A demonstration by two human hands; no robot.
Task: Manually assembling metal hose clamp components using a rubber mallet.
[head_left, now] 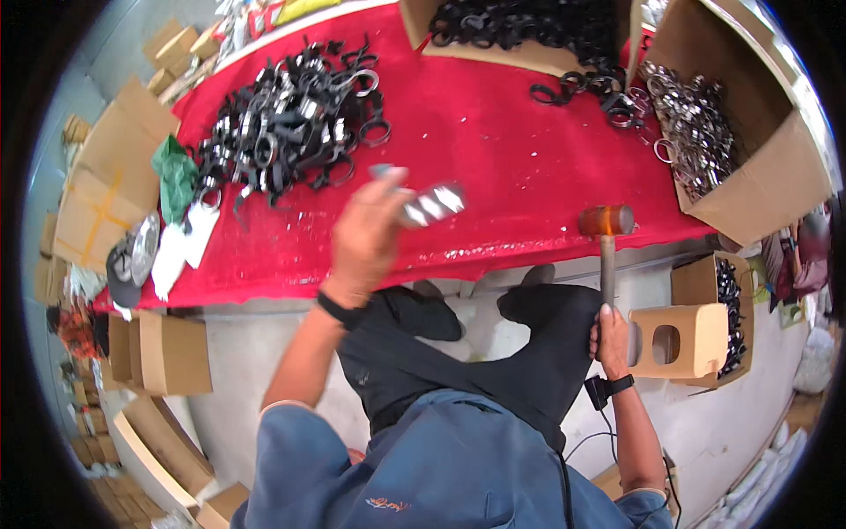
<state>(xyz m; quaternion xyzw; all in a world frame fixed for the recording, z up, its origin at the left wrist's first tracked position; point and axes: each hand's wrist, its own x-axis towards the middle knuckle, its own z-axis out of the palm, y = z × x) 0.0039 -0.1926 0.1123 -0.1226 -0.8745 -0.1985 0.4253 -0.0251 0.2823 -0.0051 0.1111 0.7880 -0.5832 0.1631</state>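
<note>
My left hand (366,238), smeared by motion, is raised over the near edge of the red-covered table (493,167). Its fingers are closed on a shiny metal ring-like part (434,204), whose exact kind is blurred. Low on its handle, my right hand (610,339) grips a mallet (606,220) with an amber, barrel-shaped head. The mallet stands upright in view, its head over the table's front edge. Beyond my left hand lies a heap of black and silver ring-shaped parts (282,132).
At the far side stands a cardboard box (520,58) of black rings. Another box (762,189) at the right holds shiny metal rings (692,132). A green bag (174,172) and a dark cap (123,273) are at the left. Beside my right hand is a cardboard piece with holes (692,344).
</note>
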